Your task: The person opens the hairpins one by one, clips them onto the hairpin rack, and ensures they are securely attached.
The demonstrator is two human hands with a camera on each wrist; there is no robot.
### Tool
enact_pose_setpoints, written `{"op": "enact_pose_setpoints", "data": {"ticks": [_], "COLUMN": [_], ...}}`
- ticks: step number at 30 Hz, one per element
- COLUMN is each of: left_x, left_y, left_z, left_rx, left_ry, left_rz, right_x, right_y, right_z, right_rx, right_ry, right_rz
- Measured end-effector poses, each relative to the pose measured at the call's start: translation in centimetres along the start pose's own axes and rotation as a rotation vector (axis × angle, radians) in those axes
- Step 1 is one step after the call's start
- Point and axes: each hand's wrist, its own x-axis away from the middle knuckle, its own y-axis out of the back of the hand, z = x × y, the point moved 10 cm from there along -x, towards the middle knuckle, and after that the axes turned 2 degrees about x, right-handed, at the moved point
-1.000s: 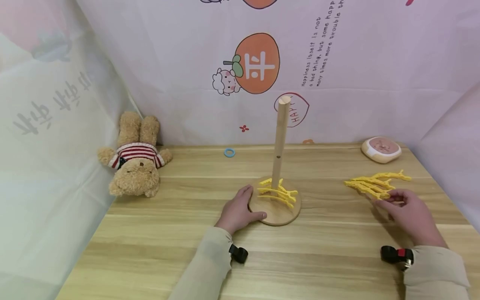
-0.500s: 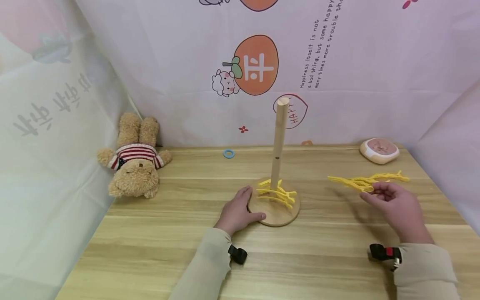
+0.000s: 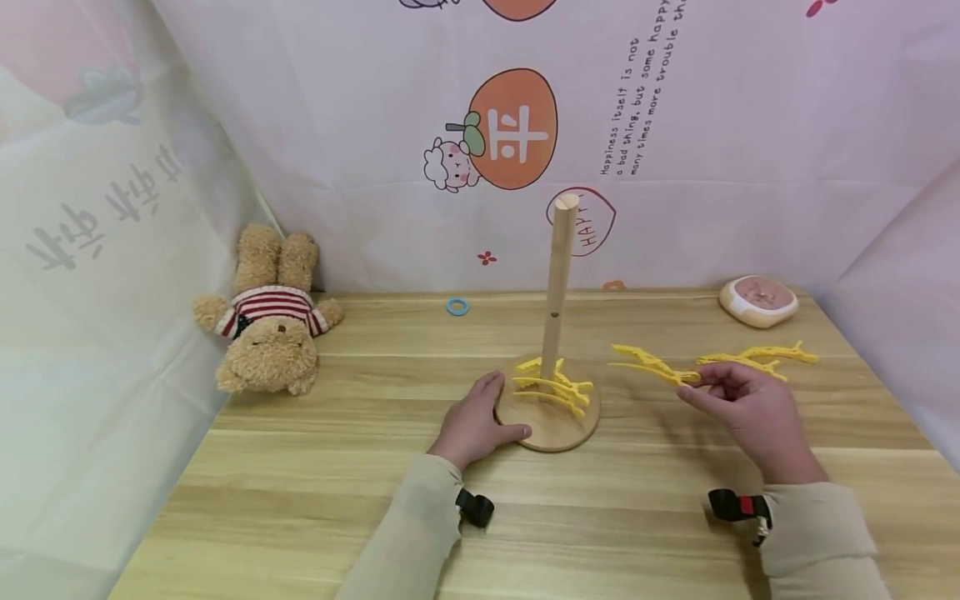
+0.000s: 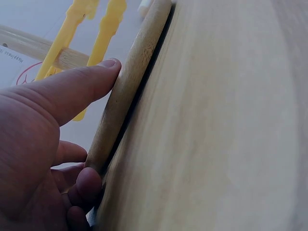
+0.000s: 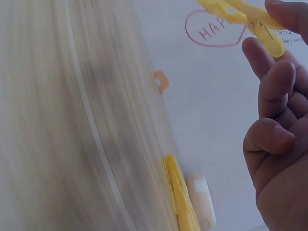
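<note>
Wood-grain counter (image 3: 300,500) spanned lower frame. Wooden stand (image 3: 556,287), upright post on round base, stood at centre. Teddy bear (image 3: 273,333), striped top, lay at left. Right hand (image 3: 757,412), right of centre: grip pinched raised yellow hair clip (image 3: 667,374) by end, parted tips pointing left. Left hand (image 3: 476,421), lower centre: grip held stand's base by left rim. Pink-and-white gadget (image 3: 761,300), right, near back edge. More clips (image 3: 573,389) low at post; spare clips (image 3: 787,353) just above right hand. Blue ring (image 3: 457,307), left of post.
</note>
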Motion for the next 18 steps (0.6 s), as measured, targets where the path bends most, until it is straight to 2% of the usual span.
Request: {"op": "enact_pose_setpoints", "data": {"ticks": [4, 11, 18], "left_x": [0.0, 0.0, -0.1], "left_y": [0.0, 0.0, 0.0], "left_z": [0.0, 0.1, 0.0], "left_rx": [-0.005, -0.001, -0.005], "left_ry": [-0.004, 0.000, 0.001], "left_rz": [0.000, -0.001, 0.002], "right_x": [0.1, 0.6, 0.8], "right_y": [-1.1, -3.0, -4.5], "right_z": [0.8, 2.2, 3.8], "right_rx": [-0.021, 0.007, -0.049], "right_ry": [0.045, 0.038, 0.066], "right_rz": [0.015, 0.016, 0.042]}}
